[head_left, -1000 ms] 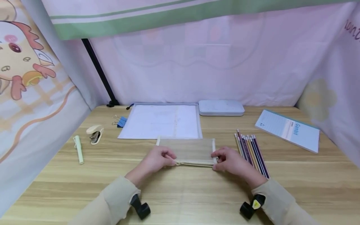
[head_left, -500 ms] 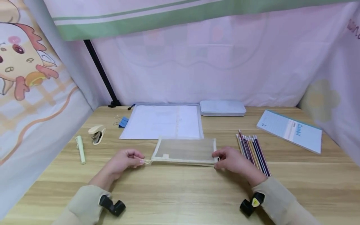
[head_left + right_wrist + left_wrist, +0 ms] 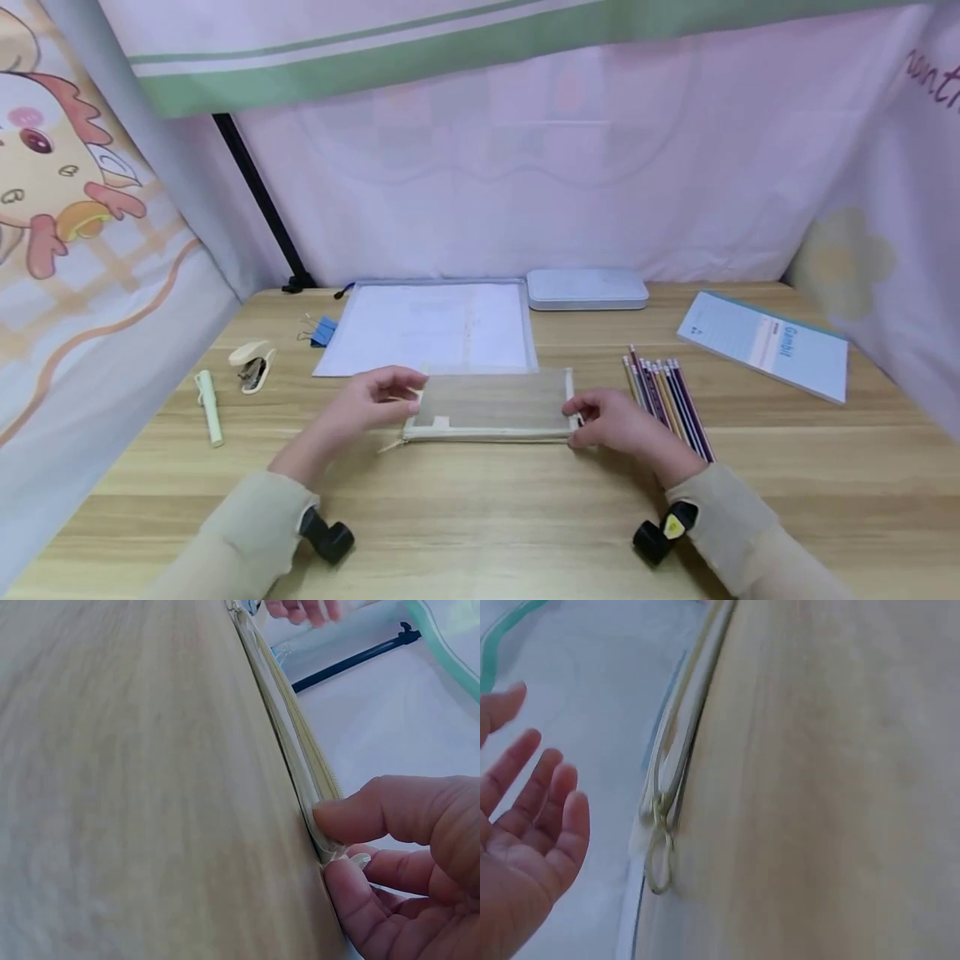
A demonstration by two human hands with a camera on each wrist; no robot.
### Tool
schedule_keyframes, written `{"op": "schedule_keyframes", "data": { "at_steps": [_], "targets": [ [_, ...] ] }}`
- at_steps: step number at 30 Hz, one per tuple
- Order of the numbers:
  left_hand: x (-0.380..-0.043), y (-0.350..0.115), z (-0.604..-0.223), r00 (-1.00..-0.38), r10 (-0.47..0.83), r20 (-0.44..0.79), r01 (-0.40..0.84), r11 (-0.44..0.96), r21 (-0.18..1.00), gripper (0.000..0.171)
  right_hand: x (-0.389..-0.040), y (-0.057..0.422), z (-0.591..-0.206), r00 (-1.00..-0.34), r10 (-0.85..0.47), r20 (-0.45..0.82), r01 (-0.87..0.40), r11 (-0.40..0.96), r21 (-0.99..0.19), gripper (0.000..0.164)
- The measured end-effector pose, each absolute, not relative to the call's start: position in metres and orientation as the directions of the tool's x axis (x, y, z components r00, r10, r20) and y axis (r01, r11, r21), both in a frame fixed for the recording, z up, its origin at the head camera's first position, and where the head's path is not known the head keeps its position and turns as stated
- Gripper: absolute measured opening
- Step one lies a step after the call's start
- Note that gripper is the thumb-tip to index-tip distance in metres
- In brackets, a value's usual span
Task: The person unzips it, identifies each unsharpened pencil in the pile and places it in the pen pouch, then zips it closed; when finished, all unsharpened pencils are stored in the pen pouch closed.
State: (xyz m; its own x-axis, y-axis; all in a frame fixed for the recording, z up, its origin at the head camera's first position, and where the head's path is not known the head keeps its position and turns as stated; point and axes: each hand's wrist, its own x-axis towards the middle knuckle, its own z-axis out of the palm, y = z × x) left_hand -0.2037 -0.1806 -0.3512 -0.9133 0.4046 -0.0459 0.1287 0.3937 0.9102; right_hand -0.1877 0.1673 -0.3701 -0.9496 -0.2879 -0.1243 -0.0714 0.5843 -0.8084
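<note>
A see-through mesh zip pouch (image 3: pixel 495 400) with cream edging lies in the middle of the table, its zip side towards me. My right hand (image 3: pixel 618 427) pinches its right front corner between thumb and fingers. In the right wrist view the zip's toothed edge (image 3: pixel 311 742) stands slightly apart from the strip beside it. My left hand (image 3: pixel 375 402) is at the pouch's left edge; in the left wrist view its fingers (image 3: pixel 536 791) are loosely bent with nothing in them. The zip's looped pull (image 3: pixel 660 862) hangs free at the left front corner.
Several pencils (image 3: pixel 667 400) lie right of the pouch, by my right forearm. Behind are a paper-filled folder (image 3: pixel 435 329), a pale case (image 3: pixel 587 290) and a notepad (image 3: pixel 765 346). A blue binder clip (image 3: pixel 323 332), a stapler (image 3: pixel 253 367) and a green pen (image 3: pixel 210 408) lie left.
My left hand drew the zip pull leftward to the pouch's left end, let go of it, then moved up to the left edge. The right hand kept its pinch on the right corner.
</note>
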Motion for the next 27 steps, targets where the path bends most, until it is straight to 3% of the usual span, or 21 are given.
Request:
{"op": "schedule_keyframes", "data": {
  "at_steps": [5, 10, 13, 20, 27],
  "targets": [
    [-0.216, -0.142, -0.347, -0.812, 0.582, -0.033, 0.246, 0.393, 0.886, 0.049, -0.189, 0.168, -0.372, -0.949, -0.296, -0.109, -0.084, 0.57, -0.817, 0.039],
    [-0.228, -0.111, -0.349, -0.675, 0.732, -0.097, 0.36, 0.441, 0.822, 0.059, -0.188, 0.168, -0.373, -0.949, -0.296, -0.105, -0.085, 0.563, -0.822, 0.04],
    [-0.233, -0.099, -0.352, -0.623, 0.77, -0.135, 0.411, 0.47, 0.781, 0.063, -0.187, 0.169, -0.374, -0.95, -0.293, -0.107, -0.078, 0.556, -0.827, 0.04],
    [-0.238, -0.086, -0.357, -0.6, 0.773, -0.204, 0.5, 0.562, 0.66, 0.072, -0.185, 0.168, -0.376, -0.952, -0.286, -0.112, -0.064, 0.542, -0.838, 0.041],
    [-0.237, -0.083, -0.356, -0.616, 0.75, -0.242, 0.505, 0.611, 0.609, 0.065, -0.185, 0.168, -0.375, -0.955, -0.27, -0.123, -0.05, 0.555, -0.83, 0.041]
  ]
}}
